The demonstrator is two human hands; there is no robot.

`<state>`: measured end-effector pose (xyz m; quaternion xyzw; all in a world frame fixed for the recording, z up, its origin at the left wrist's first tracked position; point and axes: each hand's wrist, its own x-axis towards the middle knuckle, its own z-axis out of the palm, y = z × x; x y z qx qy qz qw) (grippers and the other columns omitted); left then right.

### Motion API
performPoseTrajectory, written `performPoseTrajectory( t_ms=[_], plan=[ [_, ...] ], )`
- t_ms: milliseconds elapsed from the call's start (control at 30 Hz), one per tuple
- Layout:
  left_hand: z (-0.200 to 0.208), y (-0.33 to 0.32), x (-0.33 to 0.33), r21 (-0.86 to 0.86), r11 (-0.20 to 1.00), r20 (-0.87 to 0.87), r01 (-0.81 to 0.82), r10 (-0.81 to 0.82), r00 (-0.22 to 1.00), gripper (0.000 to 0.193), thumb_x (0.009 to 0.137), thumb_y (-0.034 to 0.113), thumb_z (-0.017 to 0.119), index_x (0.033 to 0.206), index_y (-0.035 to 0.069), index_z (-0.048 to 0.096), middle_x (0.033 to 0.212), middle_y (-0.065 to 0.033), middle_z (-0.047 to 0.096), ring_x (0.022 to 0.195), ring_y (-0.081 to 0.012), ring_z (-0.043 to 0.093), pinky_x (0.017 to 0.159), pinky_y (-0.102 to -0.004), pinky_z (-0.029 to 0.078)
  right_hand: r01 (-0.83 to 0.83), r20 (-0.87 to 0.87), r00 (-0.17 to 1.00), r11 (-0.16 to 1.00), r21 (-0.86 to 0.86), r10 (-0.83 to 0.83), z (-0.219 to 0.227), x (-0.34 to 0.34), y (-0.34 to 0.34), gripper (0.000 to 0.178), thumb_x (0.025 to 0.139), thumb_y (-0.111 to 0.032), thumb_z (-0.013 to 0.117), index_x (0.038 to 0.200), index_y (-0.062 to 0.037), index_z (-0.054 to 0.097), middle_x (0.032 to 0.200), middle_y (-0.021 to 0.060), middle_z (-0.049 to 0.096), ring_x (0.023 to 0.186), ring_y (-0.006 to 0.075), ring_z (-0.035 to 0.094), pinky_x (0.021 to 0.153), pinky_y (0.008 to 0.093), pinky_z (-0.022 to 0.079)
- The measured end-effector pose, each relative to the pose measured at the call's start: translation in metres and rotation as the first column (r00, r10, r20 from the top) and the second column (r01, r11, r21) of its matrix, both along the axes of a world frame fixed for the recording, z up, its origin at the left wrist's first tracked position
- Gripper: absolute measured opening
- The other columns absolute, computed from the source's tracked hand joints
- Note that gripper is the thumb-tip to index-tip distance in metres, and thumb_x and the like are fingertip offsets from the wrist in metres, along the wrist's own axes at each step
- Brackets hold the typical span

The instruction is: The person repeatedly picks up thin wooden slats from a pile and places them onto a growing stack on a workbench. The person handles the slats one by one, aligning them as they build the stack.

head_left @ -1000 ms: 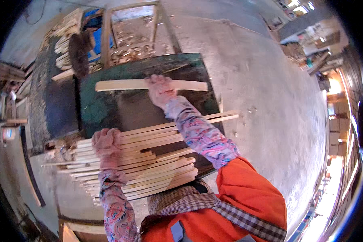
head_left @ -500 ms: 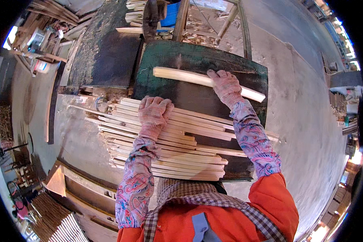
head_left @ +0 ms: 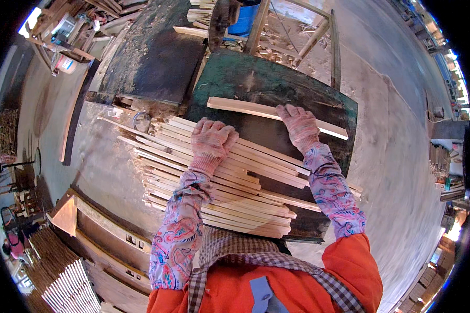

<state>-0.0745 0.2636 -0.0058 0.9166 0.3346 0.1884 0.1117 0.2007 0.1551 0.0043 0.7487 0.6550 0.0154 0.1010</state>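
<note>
My left hand [head_left: 211,142], in a pinkish knit work glove, lies over the far edge of a row of pale wooden strips [head_left: 235,211], its fingers curled down on the top ones. My right hand [head_left: 299,128], gloved alike, grips a single wooden strip [head_left: 245,107] right of its middle. That strip lies roughly parallel to the row, a little beyond it, over the dark green board [head_left: 277,78]. The right thumb is partly hidden. Uneven strip ends stick out at the left and right of the row.
Left of the board stands a dark, sawdust-strewn table [head_left: 156,68]. A wooden frame [head_left: 335,52] rises at the back, near a blue container [head_left: 244,20] and scattered offcuts. A wooden rack [head_left: 99,229] is at lower left, a white bucket [head_left: 66,63] at far left.
My right hand has brought the single strip closer to the row. My left hand keeps its place on the strips. The whole view has turned slightly.
</note>
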Motion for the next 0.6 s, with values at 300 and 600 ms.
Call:
performPoseTrajectory(
  t_ms=[300,600],
  plan=[
    [-0.004,0.000,-0.003,-0.015,1.000,0.075,-0.023,0.024,0.997,0.019,0.088,0.039,0.070,0.094,0.021,0.075,0.101,-0.0014,0.070,0.108,-0.0266,0.064,0.108,-0.0453,0.043,-0.191,-0.380,0.919,0.964,-0.186,0.109,0.027,-0.030,0.018,0.046,0.093,-0.025,0.060,0.139,-0.0201,0.058,0.119,0.0095,0.066,0.113,0.0341,0.064,0.091,0.0472,0.056],
    [-0.005,0.000,-0.004,0.081,0.996,0.090,-0.040,0.033,0.995,0.021,0.080,0.033,0.076,0.096,0.020,0.071,0.113,-0.0034,0.065,0.114,-0.0306,0.059,0.108,-0.0491,0.043,-0.211,-0.482,0.875,0.936,-0.280,0.053,0.028,-0.052,0.036,0.053,0.094,-0.028,0.061,0.146,-0.0207,0.053,0.126,0.0109,0.062,0.116,0.0339,0.063,0.094,0.0451,0.055]
  ],
)
